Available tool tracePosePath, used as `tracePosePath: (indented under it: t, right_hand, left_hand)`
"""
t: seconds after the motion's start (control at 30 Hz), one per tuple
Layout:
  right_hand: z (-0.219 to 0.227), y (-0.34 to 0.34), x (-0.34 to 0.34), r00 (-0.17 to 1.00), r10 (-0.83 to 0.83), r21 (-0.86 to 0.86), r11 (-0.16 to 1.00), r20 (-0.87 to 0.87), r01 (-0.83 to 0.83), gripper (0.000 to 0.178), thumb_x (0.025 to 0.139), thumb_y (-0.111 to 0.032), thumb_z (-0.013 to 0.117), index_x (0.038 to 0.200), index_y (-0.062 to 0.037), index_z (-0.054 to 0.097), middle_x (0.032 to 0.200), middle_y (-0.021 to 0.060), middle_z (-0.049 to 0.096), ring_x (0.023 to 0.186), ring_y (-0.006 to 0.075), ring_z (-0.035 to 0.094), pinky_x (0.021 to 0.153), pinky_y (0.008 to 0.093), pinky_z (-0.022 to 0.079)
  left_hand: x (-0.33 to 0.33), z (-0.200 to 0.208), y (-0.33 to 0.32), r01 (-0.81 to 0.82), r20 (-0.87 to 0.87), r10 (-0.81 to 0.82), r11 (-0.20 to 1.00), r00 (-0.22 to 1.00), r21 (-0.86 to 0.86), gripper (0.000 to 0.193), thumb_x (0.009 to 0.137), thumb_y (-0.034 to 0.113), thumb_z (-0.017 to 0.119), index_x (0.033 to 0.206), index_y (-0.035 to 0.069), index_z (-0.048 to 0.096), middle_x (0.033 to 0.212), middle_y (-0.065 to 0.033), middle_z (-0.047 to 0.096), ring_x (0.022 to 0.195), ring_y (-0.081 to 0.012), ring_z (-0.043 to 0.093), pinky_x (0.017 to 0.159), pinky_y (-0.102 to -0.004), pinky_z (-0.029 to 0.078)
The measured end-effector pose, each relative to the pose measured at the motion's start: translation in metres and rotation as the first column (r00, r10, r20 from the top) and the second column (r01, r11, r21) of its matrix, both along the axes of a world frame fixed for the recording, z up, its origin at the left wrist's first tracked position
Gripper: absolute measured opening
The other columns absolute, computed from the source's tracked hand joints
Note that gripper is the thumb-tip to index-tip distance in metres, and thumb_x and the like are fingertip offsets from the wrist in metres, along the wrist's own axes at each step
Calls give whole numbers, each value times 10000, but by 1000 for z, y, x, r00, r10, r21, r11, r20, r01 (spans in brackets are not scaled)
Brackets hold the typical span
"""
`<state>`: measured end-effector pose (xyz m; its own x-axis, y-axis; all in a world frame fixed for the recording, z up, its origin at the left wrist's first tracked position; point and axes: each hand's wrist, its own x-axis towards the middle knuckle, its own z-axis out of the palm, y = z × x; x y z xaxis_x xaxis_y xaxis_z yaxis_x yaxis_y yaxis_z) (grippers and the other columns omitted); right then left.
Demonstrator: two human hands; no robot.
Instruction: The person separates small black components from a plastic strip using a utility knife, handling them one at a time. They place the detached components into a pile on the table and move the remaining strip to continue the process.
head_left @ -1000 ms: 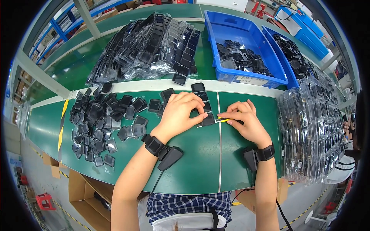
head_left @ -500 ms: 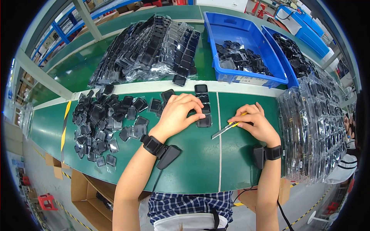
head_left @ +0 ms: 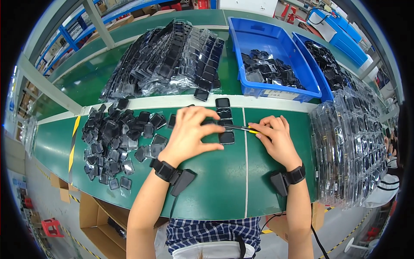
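My right hand is closed around a yellow-handled utility knife. Its blade points left and reaches the short strip of dark, rounded-square pieces in clear plastic. The blade lies across the strip above its nearest piece. My left hand hovers at the strip's left side, thumb and fingers spread apart. Its fingertips come close to the strip's edge, and whether they touch it is unclear. Some loose pieces are partly hidden behind this hand. To the left lies a heap of separate wrapped pieces.
Beyond the white ledge lies a large stack of wrapped strips. A blue bin with loose pieces stands back right, and a second blue bin beside it. A tall stack of packed sheets borders the right side of the green table.
The knife has moved left and up from the bare table, its blade now across the strip. My left hand has opened from its pinch over the strip, thumb and fingers parting.
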<state>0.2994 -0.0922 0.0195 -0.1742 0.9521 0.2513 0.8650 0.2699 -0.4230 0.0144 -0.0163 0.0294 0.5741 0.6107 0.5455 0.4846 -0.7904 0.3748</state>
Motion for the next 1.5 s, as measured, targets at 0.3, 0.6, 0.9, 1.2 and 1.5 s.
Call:
tracePosePath:
  t: [0.3, 0.6, 0.9, 1.2, 1.5]
  right_hand:
    - [12, -5, -9, 992, 117, -96, 988, -36, -120, 334, 903, -79, 737, 1194, -236, 780, 1024, -6, 575, 1036, 194, 587, 1221, 603, 218]
    - [16, -7, -13, 990, 130, -172, 975, -55, -138, 332, 884, -69, 749, 1159, -251, 795, 1017, -20, 569, 1057, 187, 578, 1236, 605, 180]
    - [2, 4, -21, 988, 150, -47, 987, -36, -152, 306, 909, -71, 723, 1143, -253, 798, 1041, -25, 579, 1126, 181, 575, 1236, 609, 134]
    - [22, -9, 19, 996, 64, -195, 978, -64, -76, 336, 901, -37, 712, 1172, -220, 787, 1070, -6, 589, 1116, 203, 582, 1231, 573, 169]
    - [9, -6, 0, 999, 26, -92, 995, -30, -29, 366, 890, -53, 735, 1224, -199, 766, 1048, 16, 578, 1055, 215, 591, 1213, 570, 239]
  left_hand:
    - [4, -15, 3, 142, 49, -138, 986, 989, -88, 149, 779, 270, 849, 863, 163, 789, 1128, 55, 688, 1185, -209, 557, 1039, -409, 343]
    - [7, -20, 5, 51, 8, -50, 963, 999, -265, 149, 813, 255, 844, 856, 150, 747, 1136, 57, 708, 1135, -196, 577, 987, -374, 359]
    - [8, -20, 8, 58, -18, -65, 965, 998, -256, 152, 837, 258, 830, 870, 144, 735, 1142, 57, 712, 1126, -199, 582, 972, -370, 360]
    - [-9, -15, 11, 26, 10, -25, 983, 1000, -183, 136, 851, 226, 814, 879, 135, 717, 1131, 37, 709, 1160, -207, 576, 963, -376, 371]
    - [-10, 0, -2, 143, -42, -147, 986, 988, -84, 272, 740, 246, 885, 994, 184, 810, 1123, 35, 680, 1089, -220, 578, 970, -388, 405]
